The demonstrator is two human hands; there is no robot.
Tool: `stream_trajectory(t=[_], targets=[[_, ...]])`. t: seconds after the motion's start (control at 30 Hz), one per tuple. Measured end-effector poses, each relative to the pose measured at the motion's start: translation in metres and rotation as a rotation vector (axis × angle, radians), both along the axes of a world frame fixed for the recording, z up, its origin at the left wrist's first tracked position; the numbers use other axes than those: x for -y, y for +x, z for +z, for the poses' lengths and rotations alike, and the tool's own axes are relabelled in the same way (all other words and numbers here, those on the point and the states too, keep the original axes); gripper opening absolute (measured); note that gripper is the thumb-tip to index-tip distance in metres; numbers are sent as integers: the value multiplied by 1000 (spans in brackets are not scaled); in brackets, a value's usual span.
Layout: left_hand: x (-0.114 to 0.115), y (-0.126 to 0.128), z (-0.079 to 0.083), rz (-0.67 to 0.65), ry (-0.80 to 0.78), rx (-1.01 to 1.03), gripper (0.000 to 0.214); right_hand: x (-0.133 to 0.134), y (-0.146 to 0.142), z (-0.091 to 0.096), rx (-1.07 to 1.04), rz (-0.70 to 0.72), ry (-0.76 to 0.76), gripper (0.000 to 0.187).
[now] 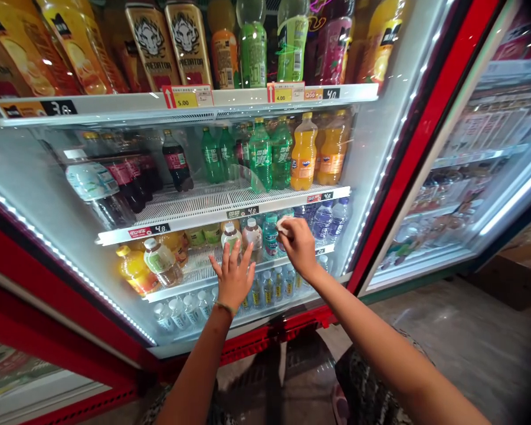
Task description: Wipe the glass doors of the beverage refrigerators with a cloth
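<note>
I reach both arms into an open drinks fridge. My left hand (pixel 233 273) is open with fingers spread, just in front of the white-capped bottles (pixel 231 236) on the third shelf (pixel 190 273). My right hand (pixel 297 245) is closed on the white cap of a bottle (pixel 285 224) at the right of that same shelf; the bottle's body is hidden behind the hand. A teal-labelled bottle (pixel 270 236) stands between the two hands.
Green and orange soda bottles (pixel 283 153) stand on the shelf above, dark cola bottles (pixel 177 162) to their left. Small water bottles (pixel 181 310) fill the bottom shelf. The red-framed glass door (pixel 460 147) stands open at the right. Price tags line the shelf edges.
</note>
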State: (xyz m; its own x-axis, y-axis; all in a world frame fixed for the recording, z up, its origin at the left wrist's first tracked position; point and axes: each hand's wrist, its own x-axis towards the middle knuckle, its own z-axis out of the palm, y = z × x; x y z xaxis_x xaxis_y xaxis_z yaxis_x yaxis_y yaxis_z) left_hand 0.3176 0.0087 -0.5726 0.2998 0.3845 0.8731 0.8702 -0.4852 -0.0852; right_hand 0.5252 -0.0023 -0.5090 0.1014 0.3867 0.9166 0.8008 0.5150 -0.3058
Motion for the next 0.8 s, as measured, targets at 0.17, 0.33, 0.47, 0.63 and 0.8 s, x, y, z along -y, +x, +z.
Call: stream_trajectory(t=[0.17,0.33,0.47,0.63,0.8], targets=[[-3,1,-2,-6,-1,8,58,4,-15,-4,109,34,-66,14],[-4,8,-6,-47,-8,51,66,5,28,-9,72,26,-92,16],[-5,27,-6,-135,-11,52,67,-3,104,2,-388,-164,36,17],[-5,59,3,-130,1,41,68,-11,133,-10,-393,-405,122,32],[-2,91,10,-196,-4,75,71,-23,114,-19,200,-178,36,53]])
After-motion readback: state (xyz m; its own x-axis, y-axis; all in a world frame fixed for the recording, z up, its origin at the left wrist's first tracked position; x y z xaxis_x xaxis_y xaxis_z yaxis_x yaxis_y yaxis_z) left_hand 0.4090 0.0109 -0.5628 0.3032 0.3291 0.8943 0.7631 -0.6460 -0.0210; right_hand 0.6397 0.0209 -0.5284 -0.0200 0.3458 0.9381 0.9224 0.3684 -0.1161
